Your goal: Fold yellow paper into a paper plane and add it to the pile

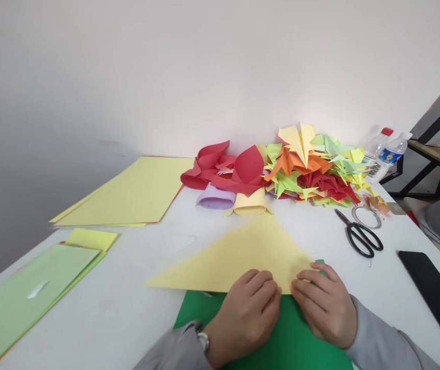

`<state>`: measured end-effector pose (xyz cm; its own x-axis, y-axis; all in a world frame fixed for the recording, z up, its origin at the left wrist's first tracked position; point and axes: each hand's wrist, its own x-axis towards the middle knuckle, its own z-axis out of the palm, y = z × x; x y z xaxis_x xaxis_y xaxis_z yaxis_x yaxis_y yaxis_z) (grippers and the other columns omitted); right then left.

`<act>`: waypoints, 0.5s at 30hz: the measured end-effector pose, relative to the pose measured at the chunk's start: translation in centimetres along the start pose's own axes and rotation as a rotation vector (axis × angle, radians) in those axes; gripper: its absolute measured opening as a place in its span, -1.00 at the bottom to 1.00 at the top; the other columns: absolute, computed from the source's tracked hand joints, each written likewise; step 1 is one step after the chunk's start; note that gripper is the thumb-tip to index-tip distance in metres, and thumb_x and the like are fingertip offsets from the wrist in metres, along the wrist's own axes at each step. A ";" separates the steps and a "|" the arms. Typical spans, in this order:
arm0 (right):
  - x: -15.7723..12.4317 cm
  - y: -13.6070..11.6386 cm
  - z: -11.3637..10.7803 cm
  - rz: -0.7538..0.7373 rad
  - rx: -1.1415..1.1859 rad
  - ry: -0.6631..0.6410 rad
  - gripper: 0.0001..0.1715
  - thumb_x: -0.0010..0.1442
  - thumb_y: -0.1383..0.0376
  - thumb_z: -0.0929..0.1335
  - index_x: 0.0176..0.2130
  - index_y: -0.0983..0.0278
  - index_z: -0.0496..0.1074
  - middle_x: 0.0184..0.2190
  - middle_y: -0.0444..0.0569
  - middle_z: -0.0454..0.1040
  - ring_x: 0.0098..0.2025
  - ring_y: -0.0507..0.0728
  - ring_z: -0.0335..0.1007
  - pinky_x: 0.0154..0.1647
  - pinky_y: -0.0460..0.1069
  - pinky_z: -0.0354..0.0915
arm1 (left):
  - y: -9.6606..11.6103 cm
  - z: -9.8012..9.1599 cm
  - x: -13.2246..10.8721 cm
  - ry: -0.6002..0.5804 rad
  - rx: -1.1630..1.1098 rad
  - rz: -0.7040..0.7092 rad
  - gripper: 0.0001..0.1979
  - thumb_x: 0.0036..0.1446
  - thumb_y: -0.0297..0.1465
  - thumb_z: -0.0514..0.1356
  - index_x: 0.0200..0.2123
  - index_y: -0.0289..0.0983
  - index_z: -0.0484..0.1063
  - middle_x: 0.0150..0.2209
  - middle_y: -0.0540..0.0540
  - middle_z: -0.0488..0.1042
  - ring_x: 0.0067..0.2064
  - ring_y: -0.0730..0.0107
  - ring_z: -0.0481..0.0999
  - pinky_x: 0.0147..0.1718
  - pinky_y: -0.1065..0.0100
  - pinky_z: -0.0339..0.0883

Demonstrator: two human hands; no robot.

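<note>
A pale yellow sheet of paper (220,257), folded into a broad triangle, lies on the table with its long edge toward me. My left hand (249,313) has its fingers curled together at the middle of that edge, gripping the paper. Just to its right, my right hand (326,303) pinches the same edge near the right corner, thumb hidden beneath the fingers. Under both hands spreads a green sheet (281,339), partly covered by the yellow paper. The fingertips of the left hand are partly hidden.
Folded paper planes (308,169) are heaped at the back beside red paper rolls (243,167). Black scissors (359,236), a tape roll (366,217), a black phone-like slab (434,298) and bottles (389,151) are at right. Yellow sheets (127,190) and green sheets (38,288) lie left.
</note>
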<state>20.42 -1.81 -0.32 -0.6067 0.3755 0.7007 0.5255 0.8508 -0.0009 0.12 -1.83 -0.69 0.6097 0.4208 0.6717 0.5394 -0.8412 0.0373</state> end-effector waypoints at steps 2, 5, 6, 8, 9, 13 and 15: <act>0.2 -0.1 0.0 0.006 0.003 -0.004 -0.72 0.21 0.52 0.21 -0.24 0.35 0.48 -0.35 -0.01 0.56 -0.21 0.11 0.42 -0.03 0.13 0.24 | 0.0 0.1 -0.1 0.000 -0.001 0.008 -0.85 0.18 -0.59 0.07 -0.39 -0.32 0.38 -0.46 -0.07 0.36 -0.36 0.35 0.34 -0.38 0.30 0.26; 0.5 -0.4 0.1 -0.001 0.018 -0.011 -0.73 0.26 0.49 0.21 -0.24 0.34 0.48 -0.34 -0.01 0.57 -0.20 0.10 0.42 -0.03 0.12 0.24 | 0.1 0.3 -0.2 -0.003 -0.008 0.037 -0.82 0.18 -0.60 0.06 -0.42 -0.33 0.38 -0.47 -0.08 0.34 -0.37 0.34 0.32 -0.40 0.29 0.24; 0.5 -0.5 0.1 -0.007 0.024 -0.009 -0.72 0.28 0.49 0.20 -0.25 0.35 0.48 -0.35 -0.01 0.56 -0.21 0.10 0.42 -0.02 0.12 0.24 | 0.1 0.4 -0.2 -0.006 -0.012 0.048 -0.81 0.18 -0.60 0.04 -0.43 -0.33 0.37 -0.48 -0.08 0.33 -0.38 0.34 0.32 -0.41 0.29 0.23; 0.5 -0.6 0.3 -0.016 0.031 -0.005 -0.69 0.31 0.49 0.18 -0.27 0.35 0.48 -0.38 -0.02 0.56 -0.21 0.09 0.41 0.00 0.11 0.23 | 0.3 0.4 -0.1 -0.015 -0.023 0.057 -0.79 0.19 -0.61 0.03 -0.45 -0.34 0.37 -0.49 -0.07 0.32 -0.39 0.34 0.30 -0.44 0.30 0.21; 0.5 -0.6 0.3 -0.018 0.032 -0.007 -0.67 0.32 0.49 0.17 -0.28 0.36 0.47 -0.38 -0.02 0.55 -0.21 0.08 0.41 0.01 0.11 0.22 | 0.3 0.3 -0.1 -0.015 -0.029 0.059 -0.80 0.18 -0.61 0.04 -0.45 -0.35 0.37 -0.48 -0.08 0.32 -0.39 0.35 0.30 -0.44 0.30 0.20; 0.2 -0.4 0.3 -0.008 0.014 -0.018 -0.63 0.35 0.48 0.14 -0.30 0.37 0.47 -0.37 -0.02 0.55 -0.19 0.08 0.41 0.04 0.09 0.20 | 0.1 0.2 -0.1 0.000 -0.042 0.045 -0.84 0.16 -0.61 0.07 -0.41 -0.36 0.39 -0.46 -0.09 0.36 -0.36 0.34 0.32 -0.41 0.29 0.24; 0.1 -0.1 0.1 0.003 0.005 -0.009 -0.62 0.35 0.48 0.13 -0.29 0.37 0.47 -0.36 -0.01 0.55 -0.19 0.08 0.41 0.04 0.09 0.20 | -0.2 0.2 -0.2 -0.002 -0.035 0.032 -0.86 0.16 -0.61 0.09 -0.39 -0.35 0.40 -0.46 -0.08 0.37 -0.36 0.34 0.33 -0.40 0.29 0.27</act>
<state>20.25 -1.78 -0.36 -0.6103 0.3812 0.6944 0.5243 0.8515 -0.0068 0.03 -1.71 -0.94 0.6277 0.3941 0.6714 0.4992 -0.8655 0.0413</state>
